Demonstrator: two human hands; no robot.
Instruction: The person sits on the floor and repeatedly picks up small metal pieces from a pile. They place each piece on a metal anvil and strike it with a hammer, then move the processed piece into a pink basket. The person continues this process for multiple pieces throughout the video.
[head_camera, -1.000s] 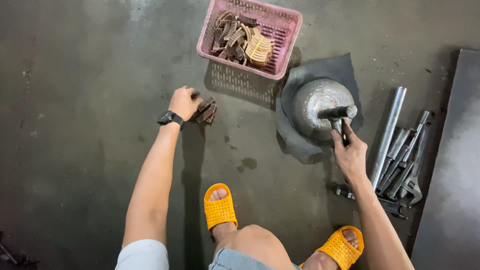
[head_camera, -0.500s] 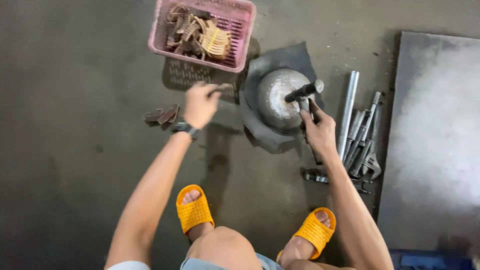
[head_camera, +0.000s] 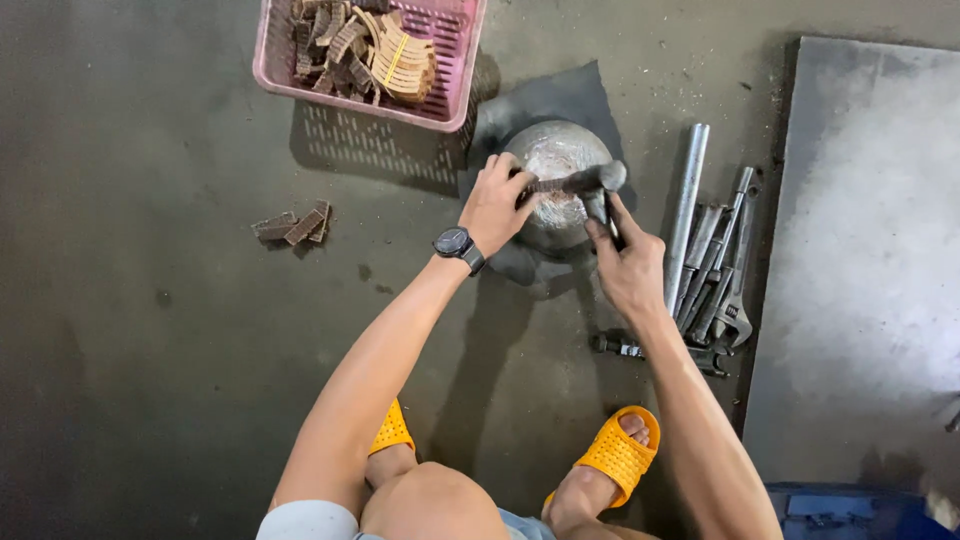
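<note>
Left hand (head_camera: 495, 203) pinches a curved brown piece (head_camera: 545, 185) on the metal dome (head_camera: 555, 160), right hand (head_camera: 628, 270) grips a hammer (head_camera: 598, 180), handle mostly hidden; basket (head_camera: 270, 50) beyond is cut off

A pink basket (head_camera: 455, 60) of brown curved pieces sits beyond the left hand. Small brown blocks (head_camera: 293, 225) lie left of it (loosely heaped). Wrenches and pipes (head_camera: 712, 265) lie right of the right hand.

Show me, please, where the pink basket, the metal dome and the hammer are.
pink basket (head_camera: 275, 70): head view, left wall.
metal dome (head_camera: 555, 155): head view, bare top.
hammer (head_camera: 605, 178): head view, head end.
</note>
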